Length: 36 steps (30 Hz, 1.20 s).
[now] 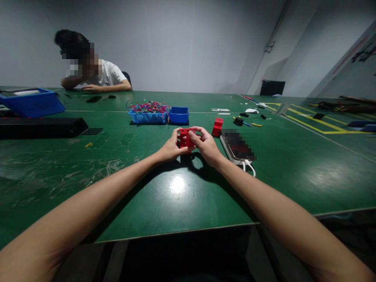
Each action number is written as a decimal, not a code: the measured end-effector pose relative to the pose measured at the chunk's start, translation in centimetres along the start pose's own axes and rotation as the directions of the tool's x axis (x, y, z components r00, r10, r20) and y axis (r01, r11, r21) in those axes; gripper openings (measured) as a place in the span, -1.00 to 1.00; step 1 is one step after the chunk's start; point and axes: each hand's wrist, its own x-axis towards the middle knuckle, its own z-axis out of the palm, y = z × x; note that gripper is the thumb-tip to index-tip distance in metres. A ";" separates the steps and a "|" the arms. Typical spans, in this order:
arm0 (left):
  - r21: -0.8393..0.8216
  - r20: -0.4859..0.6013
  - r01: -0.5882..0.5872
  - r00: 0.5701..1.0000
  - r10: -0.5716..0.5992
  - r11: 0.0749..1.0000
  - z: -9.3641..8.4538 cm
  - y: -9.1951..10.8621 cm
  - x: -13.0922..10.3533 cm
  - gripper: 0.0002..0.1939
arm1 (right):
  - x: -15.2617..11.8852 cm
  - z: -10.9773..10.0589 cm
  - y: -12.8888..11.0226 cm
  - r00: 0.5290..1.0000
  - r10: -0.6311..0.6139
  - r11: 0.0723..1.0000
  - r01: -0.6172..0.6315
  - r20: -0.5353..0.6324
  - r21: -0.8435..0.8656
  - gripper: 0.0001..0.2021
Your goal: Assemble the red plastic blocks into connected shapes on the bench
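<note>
Between my two hands is a small red block-shaped part with dark holes along its top. My left hand grips it from the left, thumb along its lower edge. From the right, my right hand is closed on it, thumb pressed to its face. Both hands are just above the green table. A second red part stands upright beyond my right hand. Beside that lies a phone on a pale slab, with a white cable plugged in at the near end.
A blue bin of red and blue wires stands next to a smaller blue bin. Pliers and small black parts lie at right. A long black box and a tilted blue bin are left. Across sits a person.
</note>
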 end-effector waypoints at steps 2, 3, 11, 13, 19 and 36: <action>-0.006 0.007 -0.004 1.000 0.005 1.000 0.0 0.0 0.0 -0.17 | 0.0 0.0 0.0 1.000 0.016 1.000 -0.016 0.009 0.001 -0.42; -0.011 0.011 -0.007 1.000 0.007 1.000 0.0 0.0 0.0 -0.17 | 0.0 -0.1 0.0 1.000 0.024 1.000 -0.024 0.012 0.002 -0.41; -0.014 0.006 0.011 1.000 -0.011 1.000 0.0 -0.2 0.1 -0.10 | 0.0 0.1 0.3 1.000 0.005 1.000 -0.005 -0.009 -0.026 -0.40; -0.022 -0.003 0.015 1.000 -0.015 1.000 0.0 -0.3 0.1 -0.09 | 0.0 0.2 0.3 1.000 -0.003 0.999 0.002 -0.008 -0.045 -0.41; -0.033 0.006 0.009 1.000 -0.009 0.999 -0.1 -0.5 0.2 -0.11 | 0.0 0.0 0.2 1.000 -0.011 0.999 0.011 0.007 -0.045 -0.45; 0.057 -0.029 -0.022 0.999 0.023 0.998 0.0 -0.4 0.1 -0.11 | -0.1 0.0 0.1 0.998 -0.069 0.977 0.070 0.011 -0.201 -0.50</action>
